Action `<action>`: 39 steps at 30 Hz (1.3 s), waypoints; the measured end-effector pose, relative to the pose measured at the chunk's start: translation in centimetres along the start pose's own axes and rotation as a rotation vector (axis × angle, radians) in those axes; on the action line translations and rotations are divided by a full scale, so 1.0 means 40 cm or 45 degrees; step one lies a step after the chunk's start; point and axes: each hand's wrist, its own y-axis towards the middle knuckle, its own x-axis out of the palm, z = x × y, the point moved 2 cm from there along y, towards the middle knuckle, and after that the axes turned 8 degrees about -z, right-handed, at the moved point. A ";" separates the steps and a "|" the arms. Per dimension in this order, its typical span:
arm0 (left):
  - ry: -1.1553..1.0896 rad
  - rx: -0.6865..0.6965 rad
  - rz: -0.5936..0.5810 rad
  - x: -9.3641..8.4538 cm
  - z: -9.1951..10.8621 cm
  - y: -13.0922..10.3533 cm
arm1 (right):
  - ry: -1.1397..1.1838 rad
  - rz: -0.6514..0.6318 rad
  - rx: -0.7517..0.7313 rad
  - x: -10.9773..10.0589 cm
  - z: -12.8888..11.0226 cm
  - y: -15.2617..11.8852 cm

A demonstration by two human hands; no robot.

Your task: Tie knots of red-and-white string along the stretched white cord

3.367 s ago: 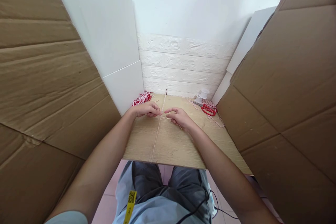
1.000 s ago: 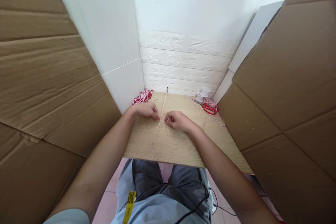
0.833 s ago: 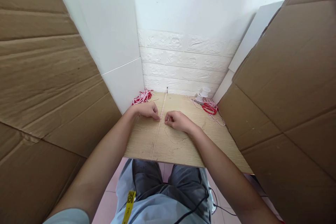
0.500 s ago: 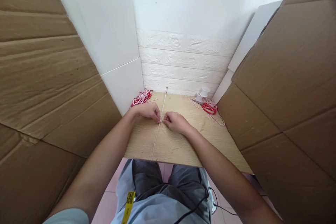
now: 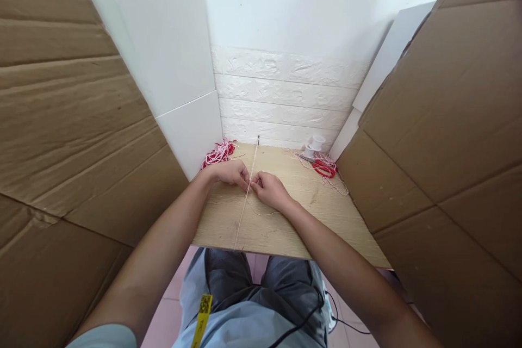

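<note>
A pale string [image 5: 241, 219] runs taut from a small hook [image 5: 258, 137] at the foot of the wall to the front edge of the wooden board [image 5: 277, 236]. My left hand [image 5: 235, 174] is closed in a pinch at the string's left side. From the right, my right hand [image 5: 267, 188] pinches at the same spot, its fingertips touching or almost touching the string. A thin loose thread [image 5: 261, 213] curves over the board below my right hand. What exactly lies between the fingertips is too small to make out.
Red and pink-white yarn [image 5: 220, 154] is heaped at the back left. Red-handled scissors [image 5: 323, 168], white spools [image 5: 317, 143] and more cord lie at the back right. Cardboard walls [image 5: 81, 119] flank the board on both sides.
My right hand has moved slightly left, closing the gap to the string and my left hand. The loose thread has shifted left with it. My left hand has hardly moved.
</note>
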 end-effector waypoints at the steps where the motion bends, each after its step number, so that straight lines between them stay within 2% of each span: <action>1: -0.005 -0.003 -0.004 0.001 0.001 0.001 | 0.010 0.001 -0.002 0.001 0.000 0.000; 13: 0.003 -0.003 -0.038 0.007 0.011 -0.002 | -0.012 0.003 -0.005 0.000 -0.001 -0.005; 17: -0.002 -0.041 0.008 -0.002 0.003 -0.006 | -0.044 -0.008 -0.010 -0.003 -0.003 -0.004; 27: -0.088 -0.049 0.485 -0.048 -0.041 -0.006 | -0.052 -0.032 -0.018 -0.005 -0.001 -0.006; 34: -0.173 -0.233 0.907 -0.060 -0.046 -0.011 | -0.061 -0.036 -0.034 -0.010 -0.009 -0.011; 37: -0.195 -0.283 0.986 -0.059 -0.044 -0.017 | -0.065 -0.036 -0.041 -0.011 -0.011 -0.011; 39: -0.184 -0.269 0.987 -0.058 -0.046 -0.018 | -0.061 -0.040 -0.062 -0.010 -0.010 -0.012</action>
